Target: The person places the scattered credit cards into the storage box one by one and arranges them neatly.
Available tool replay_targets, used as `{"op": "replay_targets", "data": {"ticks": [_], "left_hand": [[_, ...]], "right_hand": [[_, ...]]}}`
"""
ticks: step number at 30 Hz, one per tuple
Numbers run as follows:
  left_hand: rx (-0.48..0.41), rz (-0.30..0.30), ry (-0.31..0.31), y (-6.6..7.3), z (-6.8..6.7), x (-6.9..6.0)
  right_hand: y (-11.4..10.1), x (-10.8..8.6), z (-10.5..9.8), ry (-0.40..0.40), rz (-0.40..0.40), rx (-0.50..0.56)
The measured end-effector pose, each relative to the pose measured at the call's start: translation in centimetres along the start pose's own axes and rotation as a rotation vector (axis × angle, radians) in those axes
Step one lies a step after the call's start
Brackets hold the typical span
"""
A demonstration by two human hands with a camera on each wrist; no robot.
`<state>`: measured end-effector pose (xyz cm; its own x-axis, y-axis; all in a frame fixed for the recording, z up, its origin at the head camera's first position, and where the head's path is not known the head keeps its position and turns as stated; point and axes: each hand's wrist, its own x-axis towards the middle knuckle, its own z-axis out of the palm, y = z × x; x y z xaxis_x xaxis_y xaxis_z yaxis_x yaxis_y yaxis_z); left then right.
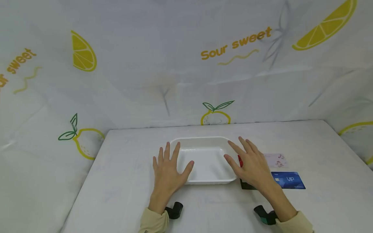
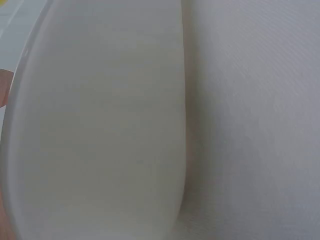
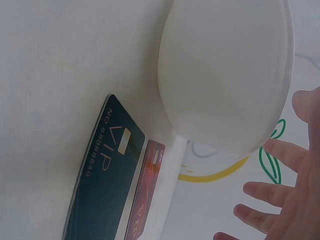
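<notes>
A shallow white tray (image 1: 207,166) sits on the white-covered table, its inside bare. My left hand (image 1: 169,174) is spread over the tray's left rim, fingers straight and thumb above the inside. Over the right rim, my right hand (image 1: 253,165) has its fingers apart and extended. Neither holds anything; whether they touch the rim I cannot tell. The tray's outer wall (image 2: 105,125) fills much of the left wrist view. Beside the tray, partly behind my right hand, lie a dark green VIP card (image 3: 107,170) and a red card (image 3: 145,192).
A blue VIP card (image 1: 288,180) and a pale pink card (image 1: 276,160) lie right of the right hand. Black wrist devices (image 1: 175,211) show at both wrists. A white lemon-print cloth (image 1: 131,81) hangs behind the table (image 1: 122,181).
</notes>
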<state>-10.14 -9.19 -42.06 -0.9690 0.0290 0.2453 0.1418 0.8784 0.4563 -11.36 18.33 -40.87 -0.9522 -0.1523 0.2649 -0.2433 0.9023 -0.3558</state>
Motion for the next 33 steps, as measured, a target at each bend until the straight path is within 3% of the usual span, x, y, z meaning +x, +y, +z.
{"op": "replay_targets", "data": {"ticks": [7,15,20,25,33], "left_hand": [[-0.114,-0.066,0.024,-1.3,0.2,-0.3],[-0.491,-0.166,0.094,-2.5,1.3,-1.1],[-0.646,-0.167,0.136,-3.2,2.5,-1.5],[-0.710,-0.144,0.154,-3.7,3.4,-1.9],[-0.735,-0.095,0.131,-3.8,3.6,-2.0]], "right_hand": [[0.3,0.1,-0.2,-0.010,0.047,0.029],[1.5,0.4,-0.5,-0.026,0.096,0.084],[2.4,0.5,-0.5,-0.019,0.105,0.117],[3.5,0.4,-0.3,-0.022,0.093,0.185],[6.2,0.4,-0.1,-0.015,0.044,0.300]]}}
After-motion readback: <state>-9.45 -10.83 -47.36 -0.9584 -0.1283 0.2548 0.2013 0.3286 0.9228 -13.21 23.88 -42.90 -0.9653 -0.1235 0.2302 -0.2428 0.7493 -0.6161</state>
